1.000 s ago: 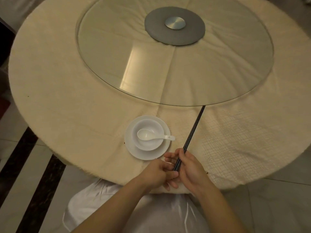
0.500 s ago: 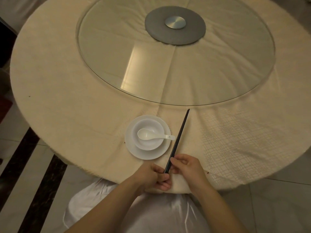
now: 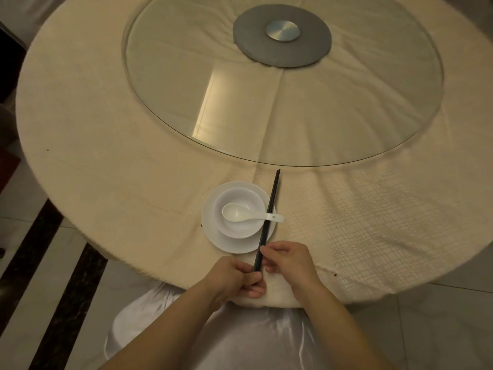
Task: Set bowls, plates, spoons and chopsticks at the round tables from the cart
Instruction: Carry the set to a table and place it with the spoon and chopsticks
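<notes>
Count so far: 1 round desk (image 3: 106,129) under a cream cloth. 1 clear round glass turntable (image 3: 360,108) on it, with 1 flat grey disc (image 3: 250,44) at its centre and 1 shiny metal cap (image 3: 282,30) on that disc. Place settings: 1, made up of 1 white round plate (image 3: 210,231), 1 white round bowl (image 3: 252,200) and 1 white ceramic spoon (image 3: 234,213). Thin black chopsticks (image 3: 270,208): 2 sticks, 1 pair. Hands: 2, left hand (image 3: 234,279) and right hand (image 3: 290,260). Dark floor stripes (image 3: 26,249): 2, at left.

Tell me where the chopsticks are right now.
Head view: the chopsticks cross the right edge of the plate, near ends held by the left hand and right hand.
</notes>
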Action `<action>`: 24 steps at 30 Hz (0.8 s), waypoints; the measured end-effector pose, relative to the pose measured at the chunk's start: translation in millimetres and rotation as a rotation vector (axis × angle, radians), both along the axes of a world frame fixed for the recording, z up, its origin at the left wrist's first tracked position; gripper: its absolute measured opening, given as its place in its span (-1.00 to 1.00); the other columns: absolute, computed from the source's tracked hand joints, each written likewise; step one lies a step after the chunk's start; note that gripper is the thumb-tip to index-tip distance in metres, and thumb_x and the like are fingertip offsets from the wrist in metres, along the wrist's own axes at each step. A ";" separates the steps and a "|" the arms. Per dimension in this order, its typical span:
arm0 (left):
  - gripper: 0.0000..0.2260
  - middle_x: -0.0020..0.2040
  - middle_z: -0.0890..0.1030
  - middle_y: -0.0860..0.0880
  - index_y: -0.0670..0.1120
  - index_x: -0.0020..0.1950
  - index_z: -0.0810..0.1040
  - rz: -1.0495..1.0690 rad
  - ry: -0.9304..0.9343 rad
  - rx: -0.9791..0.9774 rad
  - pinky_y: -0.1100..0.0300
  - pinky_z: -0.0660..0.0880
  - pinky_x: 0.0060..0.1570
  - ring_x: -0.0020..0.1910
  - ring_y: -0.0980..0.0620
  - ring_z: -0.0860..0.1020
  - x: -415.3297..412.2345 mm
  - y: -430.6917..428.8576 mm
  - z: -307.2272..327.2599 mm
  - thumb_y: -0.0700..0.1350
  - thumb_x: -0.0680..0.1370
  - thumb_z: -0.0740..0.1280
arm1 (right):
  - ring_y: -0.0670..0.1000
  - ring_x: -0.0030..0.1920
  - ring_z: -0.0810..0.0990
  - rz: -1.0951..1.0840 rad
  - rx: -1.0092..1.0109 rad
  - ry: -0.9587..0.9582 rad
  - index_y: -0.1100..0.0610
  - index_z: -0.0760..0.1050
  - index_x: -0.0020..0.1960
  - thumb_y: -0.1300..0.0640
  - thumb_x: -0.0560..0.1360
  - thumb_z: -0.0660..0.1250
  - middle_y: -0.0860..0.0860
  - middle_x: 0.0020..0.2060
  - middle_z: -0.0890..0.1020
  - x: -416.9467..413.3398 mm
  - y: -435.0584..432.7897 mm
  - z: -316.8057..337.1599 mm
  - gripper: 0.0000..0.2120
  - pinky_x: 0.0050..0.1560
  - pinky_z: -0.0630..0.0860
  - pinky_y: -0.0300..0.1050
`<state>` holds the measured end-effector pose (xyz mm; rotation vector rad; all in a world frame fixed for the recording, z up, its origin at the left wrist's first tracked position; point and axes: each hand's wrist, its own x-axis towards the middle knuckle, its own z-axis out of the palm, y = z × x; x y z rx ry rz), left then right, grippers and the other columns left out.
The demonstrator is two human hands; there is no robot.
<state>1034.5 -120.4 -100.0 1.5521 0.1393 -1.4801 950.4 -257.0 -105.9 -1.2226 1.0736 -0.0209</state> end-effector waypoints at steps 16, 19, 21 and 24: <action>-0.87 -0.15 0.72 -0.25 -0.38 0.02 0.66 0.010 0.015 0.002 0.16 0.65 -0.16 -0.16 -0.09 0.72 1.0 -0.3 -0.6 -0.31 0.56 0.39 | 0.02 -0.21 0.74 0.008 0.003 0.023 0.21 0.69 -0.06 0.20 0.46 0.53 0.08 -0.25 0.75 0.6 2.9 2.8 -0.90 -0.27 0.61 -0.20; -0.86 -0.17 0.71 -0.24 -0.39 0.03 0.65 0.003 0.009 -0.004 0.12 0.65 -0.14 -0.18 -0.09 0.70 1.0 0.6 -0.1 -0.31 0.57 0.38 | 0.01 -0.23 0.73 0.013 0.000 0.021 0.21 0.69 -0.07 0.21 0.46 0.53 0.09 -0.25 0.75 -0.1 2.6 2.7 -0.91 -0.28 0.61 -0.20; -0.84 -0.18 0.70 -0.24 -0.41 0.03 0.64 -0.009 -0.003 -0.011 0.10 0.65 -0.12 -0.18 -0.09 0.70 0.8 0.9 0.4 -0.30 0.58 0.37 | -0.02 -0.26 0.72 0.021 -0.006 0.023 0.21 0.69 -0.07 0.21 0.46 0.52 0.08 -0.27 0.75 -0.2 2.8 2.8 -0.92 -0.28 0.60 -0.23; -0.83 -0.15 0.70 -0.26 -0.42 0.05 0.63 -0.018 -0.019 -0.008 0.10 0.66 -0.12 -0.18 -0.09 0.69 0.3 0.4 2.1 -0.30 0.59 0.36 | -0.03 -0.28 0.71 0.022 -0.012 0.027 0.23 0.68 -0.07 0.22 0.46 0.52 0.09 -0.28 0.74 -0.3 3.1 3.0 -0.91 -0.28 0.60 -0.23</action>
